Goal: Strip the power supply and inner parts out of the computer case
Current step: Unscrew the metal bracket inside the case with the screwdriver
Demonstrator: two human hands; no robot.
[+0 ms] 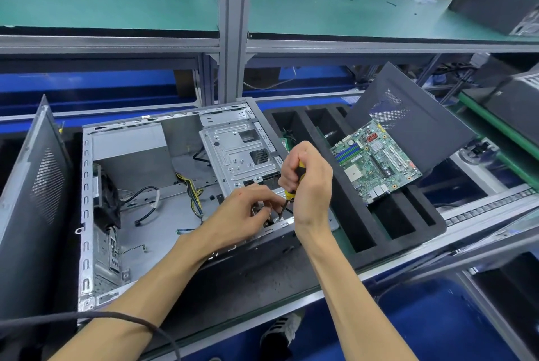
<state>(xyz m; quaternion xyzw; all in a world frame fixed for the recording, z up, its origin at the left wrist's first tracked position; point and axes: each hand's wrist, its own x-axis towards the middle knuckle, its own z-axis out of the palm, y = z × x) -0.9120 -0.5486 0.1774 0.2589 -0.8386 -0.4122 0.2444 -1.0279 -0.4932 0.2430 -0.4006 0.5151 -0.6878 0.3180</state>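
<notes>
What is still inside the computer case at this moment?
Inside the case: a black fan at the left wall, loose cables, a metal drive cage. The left hand and right hand with screwdriver cover the near-right corner.

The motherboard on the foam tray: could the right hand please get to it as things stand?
Probably yes: the motherboard lies uncovered on the foam tray beside the right hand, but those fingers grip the screwdriver.
</notes>
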